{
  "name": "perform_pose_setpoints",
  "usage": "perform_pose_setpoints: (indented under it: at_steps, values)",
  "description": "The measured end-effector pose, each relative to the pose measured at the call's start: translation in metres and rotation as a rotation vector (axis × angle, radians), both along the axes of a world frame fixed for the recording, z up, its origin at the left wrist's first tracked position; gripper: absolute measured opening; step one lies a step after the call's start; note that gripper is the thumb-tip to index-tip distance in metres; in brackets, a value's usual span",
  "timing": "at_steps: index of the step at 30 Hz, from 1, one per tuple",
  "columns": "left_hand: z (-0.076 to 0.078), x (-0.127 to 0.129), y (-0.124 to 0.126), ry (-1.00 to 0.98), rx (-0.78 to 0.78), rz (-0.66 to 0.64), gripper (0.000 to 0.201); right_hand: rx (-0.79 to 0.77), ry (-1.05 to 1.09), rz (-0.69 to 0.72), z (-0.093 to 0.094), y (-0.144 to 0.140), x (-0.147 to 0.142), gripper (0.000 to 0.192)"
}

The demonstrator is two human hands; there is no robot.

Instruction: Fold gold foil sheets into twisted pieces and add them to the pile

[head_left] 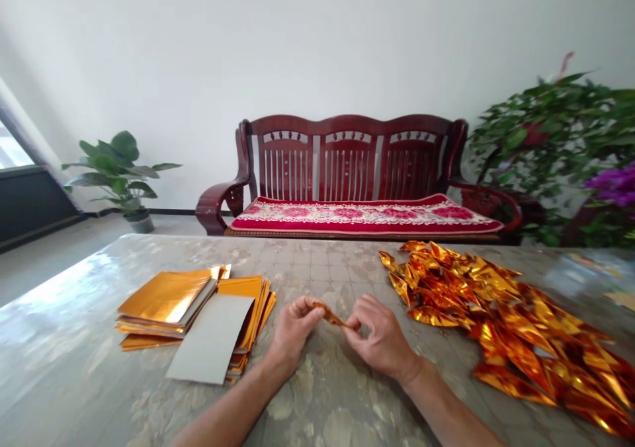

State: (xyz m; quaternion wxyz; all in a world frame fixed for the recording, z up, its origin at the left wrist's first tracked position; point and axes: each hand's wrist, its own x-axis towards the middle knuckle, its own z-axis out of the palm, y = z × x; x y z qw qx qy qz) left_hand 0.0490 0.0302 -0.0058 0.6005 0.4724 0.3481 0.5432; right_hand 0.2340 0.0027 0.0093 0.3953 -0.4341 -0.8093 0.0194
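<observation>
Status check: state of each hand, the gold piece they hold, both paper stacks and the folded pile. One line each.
left hand: pinching one end of the gold foil piece
right hand: pinching its other end
gold foil piece: folded narrow, held just above the table
stack of gold sheets: flat, unfolded
grey-backed sheet: face down, overlapping the stack
pile of folded gold pieces: loose heap, right side

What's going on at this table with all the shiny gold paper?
A person is folding gold foil paper by hand. The left hand and right hand pinch a small folded gold piece between them above the table. Flat gold sheets sit stacked to the left; a pile of folded pieces lies to the right.
</observation>
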Motion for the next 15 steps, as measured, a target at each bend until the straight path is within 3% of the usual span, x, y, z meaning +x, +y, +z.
perform_pose_setpoints:
  at_steps: [5,11,15]
  values:
    - [0.002,-0.003,-0.002,-0.078,-0.017,-0.107,0.029,-0.057,-0.015,0.049,-0.003,-0.006,-0.010,0.017]
    - [0.004,-0.001,-0.007,-0.056,0.009,-0.207,0.030,-0.144,0.088,0.125,0.000,-0.012,-0.019,0.029]
    - [0.004,0.002,-0.012,-0.078,-0.123,-0.331,0.038,-0.105,0.055,0.087,0.004,-0.015,-0.028,0.029]
